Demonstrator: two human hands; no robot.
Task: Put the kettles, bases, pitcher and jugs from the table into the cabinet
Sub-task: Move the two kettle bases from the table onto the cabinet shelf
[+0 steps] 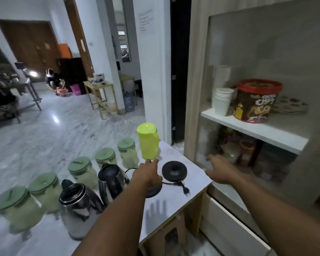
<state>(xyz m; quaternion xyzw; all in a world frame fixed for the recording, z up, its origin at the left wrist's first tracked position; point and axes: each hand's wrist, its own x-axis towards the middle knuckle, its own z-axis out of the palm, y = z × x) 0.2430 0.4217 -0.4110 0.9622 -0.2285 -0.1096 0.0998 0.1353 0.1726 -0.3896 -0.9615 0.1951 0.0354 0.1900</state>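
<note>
Reaching forward over the marble-patterned white surface point(192, 174), the left hand point(149, 174) has its fingers loosely spread and holds nothing; its fingertips sit at the foot of the tall lime-green translucent plastic pitcher point(148, 141), though whether they actually touch it cannot be told. The right hand point(221, 169) is stretched flat and open toward the glass-fronted pale wood cabinet point(196, 89), palm down, close to the lower part of its glass door; contact there is also unclear.

Judging by this, the opening step is in hand: nothing has gone into the cabinet yet, and the pitcher looks to be the first pick. The next move calls for the left hand to close round the pitcher's body, while the right gets the door open, since the glass appears to cover the shelves.

Just beside the left hand lies a round black kettle base point(174, 171) with its cord and plug; a second base seems partly hidden under the wrist. Nearer stand two polished steel electric kettles point(78, 206) point(112, 180). Behind them runs a row of five clear jugs with sage-green lids point(82, 170).
</note>
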